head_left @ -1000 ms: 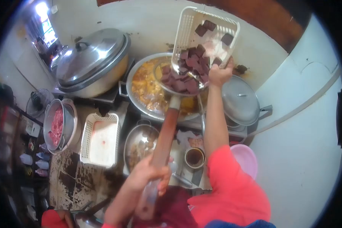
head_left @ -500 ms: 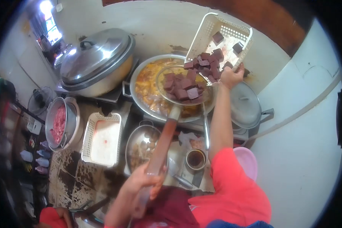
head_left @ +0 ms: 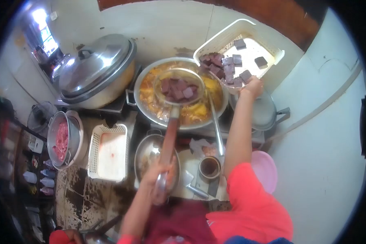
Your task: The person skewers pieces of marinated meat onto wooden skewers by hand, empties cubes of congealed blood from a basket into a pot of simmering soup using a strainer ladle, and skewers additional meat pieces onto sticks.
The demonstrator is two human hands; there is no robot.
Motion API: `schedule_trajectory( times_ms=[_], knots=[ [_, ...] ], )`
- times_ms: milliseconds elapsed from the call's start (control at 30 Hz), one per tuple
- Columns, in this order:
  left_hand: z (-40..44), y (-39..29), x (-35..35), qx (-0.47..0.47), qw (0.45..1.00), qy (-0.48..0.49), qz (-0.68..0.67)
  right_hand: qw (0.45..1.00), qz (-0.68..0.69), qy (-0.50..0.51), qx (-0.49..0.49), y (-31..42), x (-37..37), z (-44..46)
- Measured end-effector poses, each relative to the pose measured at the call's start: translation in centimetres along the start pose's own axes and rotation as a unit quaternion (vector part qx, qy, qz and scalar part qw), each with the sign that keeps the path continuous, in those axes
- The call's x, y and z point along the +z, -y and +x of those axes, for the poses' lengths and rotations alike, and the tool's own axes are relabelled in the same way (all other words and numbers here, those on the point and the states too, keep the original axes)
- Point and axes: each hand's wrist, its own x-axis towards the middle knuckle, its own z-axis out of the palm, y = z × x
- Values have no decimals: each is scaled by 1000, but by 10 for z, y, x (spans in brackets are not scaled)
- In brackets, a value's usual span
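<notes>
My left hand (head_left: 160, 175) is closed around the long wooden handle of a strainer (head_left: 173, 126). Its round bowl hangs over a wide pot (head_left: 136, 91) of yellow-orange stew and holds dark red-brown cubes (head_left: 179, 91). A white plastic basket (head_left: 278, 59) is gripped at its near edge by my right hand (head_left: 253, 87), above the pot's right side. More dark cubes (head_left: 229, 67) lie in the basket, bunched toward its left corner, with a few scattered further back. A metal ladle handle (head_left: 216, 126) leans out of the pot between my arms.
Left of the stew stands a large lidded pot (head_left: 97, 69). Nearer are a bowl of raw meat (head_left: 62, 140), a white basket (head_left: 107, 156), a metal pan (head_left: 144, 152) and a cup of dark liquid (head_left: 210, 167). A lidded pot (head_left: 262, 110) and pink plastic item (head_left: 265, 171) sit at right.
The strainer has shifted left, away from the basket. The basket has moved slightly right and down and tips less; cubes no longer bridge from it to the strainer.
</notes>
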Motion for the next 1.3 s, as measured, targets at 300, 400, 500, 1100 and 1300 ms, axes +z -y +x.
schedule_trajectory(
  times_ms=[300, 400, 500, 1100, 1300],
  knots=[
    [42, -1, 4, 20, 999, -2, 39, 997, 38, 28, 65, 91, -114, 10],
    [40, 1, 1, 10, 999, 42, 27, 999, -2, 31, 30, 132, -170, -14],
    [54, 6, -14, -4, 999, 51, -6, 995, -93, -16, 24, 175, -227, -54],
    [68, 17, -20, -28, 995, 90, -27, 977, -56, -163, 122, 227, -437, -323],
    [31, 17, -33, -35, 996, 71, -47, 959, -93, -163, 213, 209, -450, -359]
  ],
)
